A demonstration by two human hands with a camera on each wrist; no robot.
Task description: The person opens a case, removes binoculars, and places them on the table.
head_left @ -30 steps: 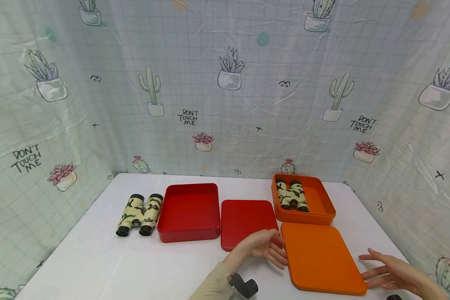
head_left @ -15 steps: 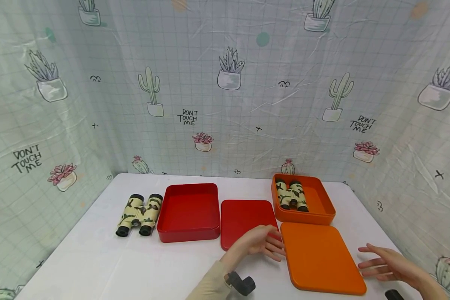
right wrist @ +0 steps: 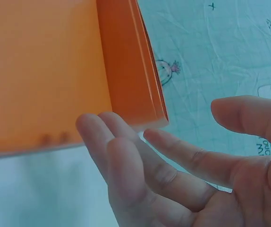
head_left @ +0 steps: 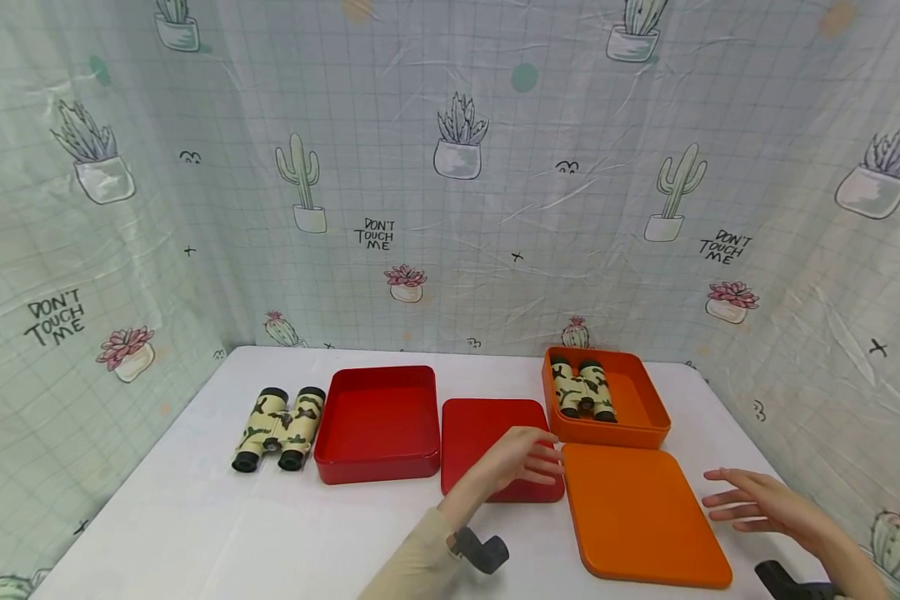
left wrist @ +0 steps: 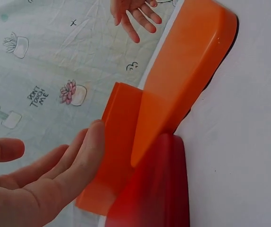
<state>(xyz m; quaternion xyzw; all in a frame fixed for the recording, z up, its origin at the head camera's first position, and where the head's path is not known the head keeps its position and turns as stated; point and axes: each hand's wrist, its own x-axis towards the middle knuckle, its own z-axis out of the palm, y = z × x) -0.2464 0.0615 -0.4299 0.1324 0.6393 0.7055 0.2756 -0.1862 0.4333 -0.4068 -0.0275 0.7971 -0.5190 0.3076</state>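
An orange lid (head_left: 645, 517) lies flat on the white table between my two hands. My left hand (head_left: 521, 458) is over the red lid (head_left: 487, 425), fingers loosely extended toward the orange lid's left edge and holding nothing. On the other side, my right hand (head_left: 765, 504) hovers by the orange lid's right edge with its fingers spread and nothing in them. Behind the orange lid stands the orange box (head_left: 637, 392), with camouflage binoculars (head_left: 583, 390) lying in its left part. In the right wrist view the fingers (right wrist: 126, 165) overlap the orange lid.
An open red box (head_left: 378, 425) sits left of the red lid with nothing inside. A second pair of camouflage binoculars (head_left: 281, 429) lies on the table (head_left: 232, 533) beside it. A curtain printed with cacti (head_left: 457, 150) surrounds the table's back and sides.
Both hands have lifted and moved slightly toward the back; the right hand has drawn off the orange lid's edge. The lids, boxes and binoculars stay where they were.
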